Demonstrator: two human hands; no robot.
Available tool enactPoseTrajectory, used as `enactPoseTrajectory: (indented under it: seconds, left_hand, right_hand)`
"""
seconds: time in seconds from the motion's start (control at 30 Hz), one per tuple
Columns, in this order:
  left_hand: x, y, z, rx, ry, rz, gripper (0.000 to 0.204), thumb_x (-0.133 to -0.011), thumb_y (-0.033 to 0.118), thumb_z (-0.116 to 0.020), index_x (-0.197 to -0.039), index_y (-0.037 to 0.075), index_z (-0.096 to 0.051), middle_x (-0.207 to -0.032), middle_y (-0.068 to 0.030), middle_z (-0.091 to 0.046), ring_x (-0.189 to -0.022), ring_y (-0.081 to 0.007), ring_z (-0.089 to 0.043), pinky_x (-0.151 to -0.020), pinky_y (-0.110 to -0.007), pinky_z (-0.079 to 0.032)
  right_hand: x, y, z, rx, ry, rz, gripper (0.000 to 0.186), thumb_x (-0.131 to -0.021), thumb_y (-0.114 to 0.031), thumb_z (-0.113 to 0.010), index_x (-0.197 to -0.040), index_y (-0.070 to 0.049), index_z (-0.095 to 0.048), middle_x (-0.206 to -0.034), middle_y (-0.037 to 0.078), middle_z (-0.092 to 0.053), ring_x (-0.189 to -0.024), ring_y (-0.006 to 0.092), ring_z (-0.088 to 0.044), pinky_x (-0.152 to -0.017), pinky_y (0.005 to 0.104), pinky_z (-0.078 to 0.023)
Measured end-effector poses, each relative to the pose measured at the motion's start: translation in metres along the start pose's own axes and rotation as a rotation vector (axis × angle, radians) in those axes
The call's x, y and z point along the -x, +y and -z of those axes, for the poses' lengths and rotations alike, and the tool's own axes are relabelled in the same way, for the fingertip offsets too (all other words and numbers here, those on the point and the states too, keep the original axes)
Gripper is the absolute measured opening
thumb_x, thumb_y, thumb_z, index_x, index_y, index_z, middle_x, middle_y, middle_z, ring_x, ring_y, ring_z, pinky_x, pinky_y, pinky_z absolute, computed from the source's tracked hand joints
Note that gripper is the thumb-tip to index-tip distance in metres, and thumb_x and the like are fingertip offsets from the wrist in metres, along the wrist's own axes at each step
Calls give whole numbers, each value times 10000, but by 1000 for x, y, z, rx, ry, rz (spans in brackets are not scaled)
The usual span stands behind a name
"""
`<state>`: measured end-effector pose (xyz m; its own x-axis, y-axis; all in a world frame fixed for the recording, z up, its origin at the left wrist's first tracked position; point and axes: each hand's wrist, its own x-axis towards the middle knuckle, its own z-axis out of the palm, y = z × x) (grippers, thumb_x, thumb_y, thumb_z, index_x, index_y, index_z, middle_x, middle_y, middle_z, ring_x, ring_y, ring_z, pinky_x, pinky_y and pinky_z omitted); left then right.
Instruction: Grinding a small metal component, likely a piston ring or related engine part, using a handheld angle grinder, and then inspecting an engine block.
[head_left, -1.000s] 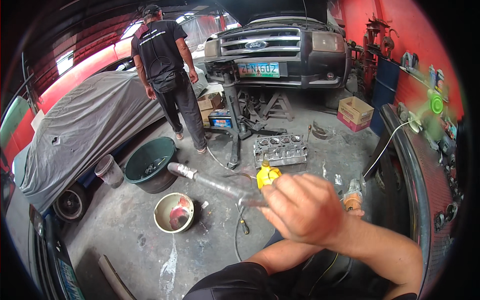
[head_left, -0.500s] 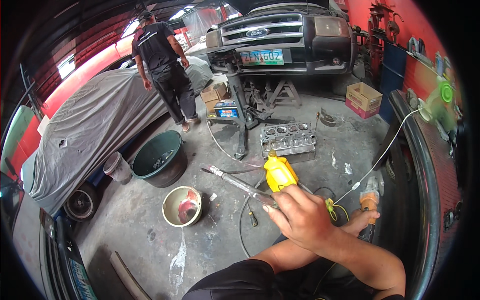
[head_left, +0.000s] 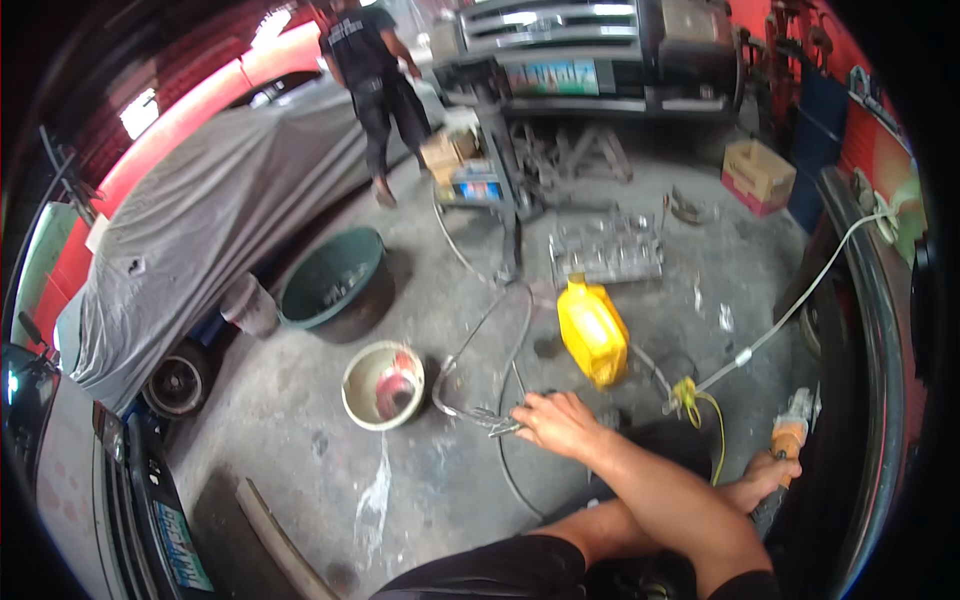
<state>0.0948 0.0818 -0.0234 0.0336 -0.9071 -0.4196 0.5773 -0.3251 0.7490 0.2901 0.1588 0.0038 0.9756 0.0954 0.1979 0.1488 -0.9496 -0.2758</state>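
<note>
My arms cross. My left hand [head_left: 762,482], at the lower right, is closed round the body of an orange and black power tool [head_left: 788,438] that looks like an angle grinder, its head pointing away from me. Reaching left over it, my right hand [head_left: 558,422] is closed on a long metal tool with a curved end [head_left: 462,408], low over the floor. Motion blurs that tool, so its exact kind is unclear. Beyond my right hand stands a yellow jug [head_left: 592,330]. A pale bowl [head_left: 384,386] with red residue is to the left of the metal tool.
A metal engine part [head_left: 606,250] lies beyond the jug. Cables run over the floor, including a white cord [head_left: 790,325] with a yellow knot. A dark green tub [head_left: 335,285], covered car [head_left: 220,190], floor jack [head_left: 505,190] and carton [head_left: 758,175] surround the space. A person [head_left: 370,80] stands far left.
My right hand has lowered the metal tool toward the floor, away from the view. The left hand with the power tool sits lower and farther right. The view has shifted, and the person has moved.
</note>
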Motion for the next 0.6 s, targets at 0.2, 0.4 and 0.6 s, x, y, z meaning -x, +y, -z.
enactPoseTrajectory:
  seconds: [0.2, 0.4, 0.6]
  left_hand:
    - [29, -77, -46, 340, 5, 187, 514, -798, 369, -852, -1158, 32, -708, -936, -56, -682, -838, -180, -650, -747, -358, -504]
    - [15, -79, -21, 414, -26, 165, 526, -802, 368, -849, -1173, 27, -699, -935, -61, -685, -828, -183, -652, -739, -359, -509]
    - [4, -37, 10, 339, -52, 65, 537, -806, 366, -846, -1188, 22, -691, -935, -66, -687, -818, -186, -654, -730, -360, -513]
  right_hand:
    - [-24, 21, -58, 95, -334, 153, 127, -903, -154, -704, -966, -155, -814, -989, 117, -799, -957, 326, -797, -807, 478, -634]
    - [-39, 25, -92, -179, -419, -86, 218, -877, -160, -803, -1083, -87, -812, -1075, 140, -804, -1064, 356, -771, -909, 484, -614]
    - [-46, 19, -133, -725, -286, -55, 408, -907, -92, -760, -1315, -98, -773, -1242, 189, -779, -1175, 368, -737, -1053, 452, -571]
